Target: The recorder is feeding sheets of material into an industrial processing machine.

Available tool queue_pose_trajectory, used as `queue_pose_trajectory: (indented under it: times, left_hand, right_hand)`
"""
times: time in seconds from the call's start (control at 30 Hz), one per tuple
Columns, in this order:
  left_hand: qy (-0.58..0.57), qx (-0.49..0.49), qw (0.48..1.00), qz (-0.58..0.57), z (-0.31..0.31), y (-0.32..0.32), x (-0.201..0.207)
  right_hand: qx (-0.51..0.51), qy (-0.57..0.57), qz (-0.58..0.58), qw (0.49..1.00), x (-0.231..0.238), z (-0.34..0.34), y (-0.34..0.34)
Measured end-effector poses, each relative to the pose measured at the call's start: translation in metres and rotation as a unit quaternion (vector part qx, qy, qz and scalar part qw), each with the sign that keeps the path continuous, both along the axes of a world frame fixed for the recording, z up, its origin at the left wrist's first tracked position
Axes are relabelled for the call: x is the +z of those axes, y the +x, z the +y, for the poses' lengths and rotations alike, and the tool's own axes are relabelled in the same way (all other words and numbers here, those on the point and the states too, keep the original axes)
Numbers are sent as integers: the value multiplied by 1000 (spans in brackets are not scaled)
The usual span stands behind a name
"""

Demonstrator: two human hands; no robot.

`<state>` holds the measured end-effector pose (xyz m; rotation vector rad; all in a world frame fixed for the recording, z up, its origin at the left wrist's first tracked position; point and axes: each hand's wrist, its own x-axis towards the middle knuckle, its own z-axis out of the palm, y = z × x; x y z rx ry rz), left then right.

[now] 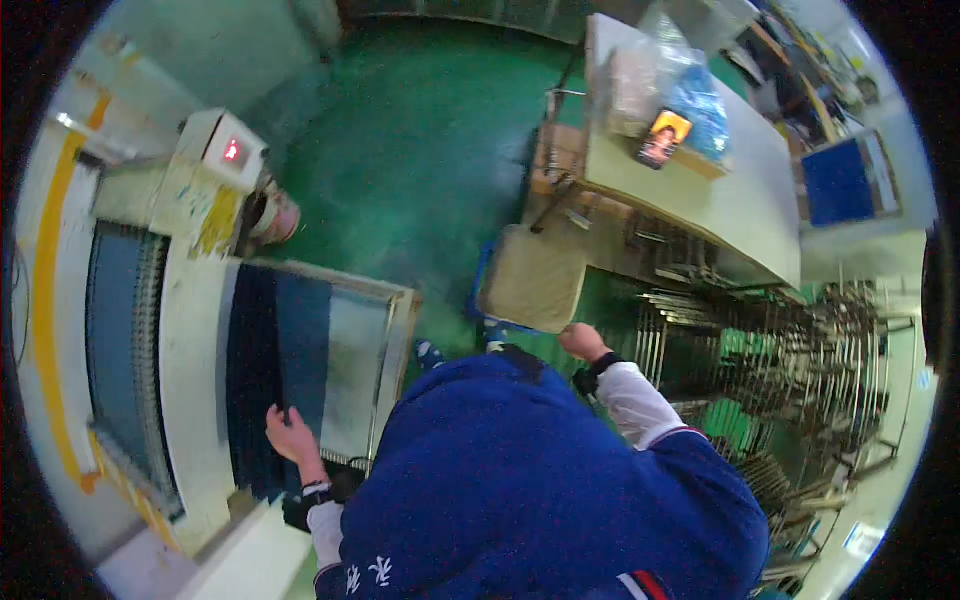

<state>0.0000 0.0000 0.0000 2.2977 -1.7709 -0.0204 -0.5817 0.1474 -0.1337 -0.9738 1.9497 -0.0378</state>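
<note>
My left hand (290, 437) is over the dark blue bed (262, 340) of a white machine on the left, its fingers apart and nothing in them. I cannot tell whether it touches the surface. My right hand (583, 342) is curled into a loose fist, with no object showing in it. It is beside the near right corner of a beige square pad or board (535, 278), which sits on a blue base. Whether hand and corner touch is unclear.
A pale table (745, 195) at the upper right bears plastic-wrapped packs (700, 105) and a lit phone (664, 138). Stacked metal racks (780, 370) fill the right side. A white box with a red display (222, 150) tops the machine's far end, near a bucket (277, 218).
</note>
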Motion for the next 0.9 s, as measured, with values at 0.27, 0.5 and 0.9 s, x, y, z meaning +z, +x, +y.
queue_pose_trajectory:
  times: [0.27,0.5,0.9]
  left_hand:
    - [186,-31,982,-2,-11,-23,-29]
    - [135,-57,989,-37,-6,7,-22]
    - [-5,-60,997,44,-4,44,142]
  right_hand:
    - [-43,-2,54,998,3,19,-10]
    - [-50,-2,22,999,10,29,-6]
    - [150,-6,15,989,10,-38,-25]
